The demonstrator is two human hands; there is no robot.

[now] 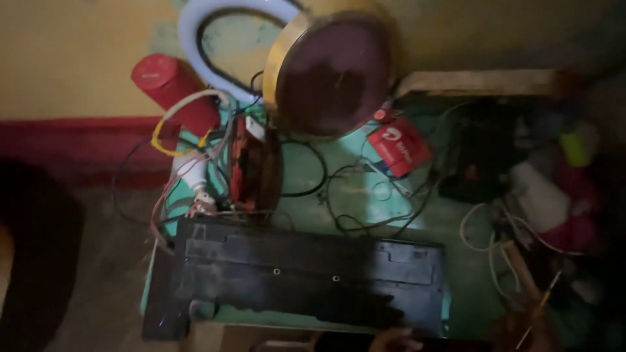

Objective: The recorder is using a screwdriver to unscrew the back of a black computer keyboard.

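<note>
On the left, a red can (171,88) lies tilted at the back of the green counter (306,171). Beside it, yellow and white wires (176,140) loop around a small circuit part (251,166). Behind that stands a round gold-rimmed speaker (329,72).

A long black panel (306,277) lies flat along the front of the counter. It looks turned over, with two small screw holes showing. The left hand (394,339) peeks in at the bottom edge, just touching the panel's near side. Only some fingertips show, so nobody can tell if its grip is spread or pressed together.

Farther right sits a red packet (399,148) among thin black cords. The right hand (528,322) is low in the corner and pinches a thin stick-like tool (540,309).

The work seems to be just starting on the panel. The next move probably needs the tool tip brought to a screw hole, with the panel held steady.

The right side is very dark, and the bottles there are blurry. Both hands are cut off by the edge.
</note>
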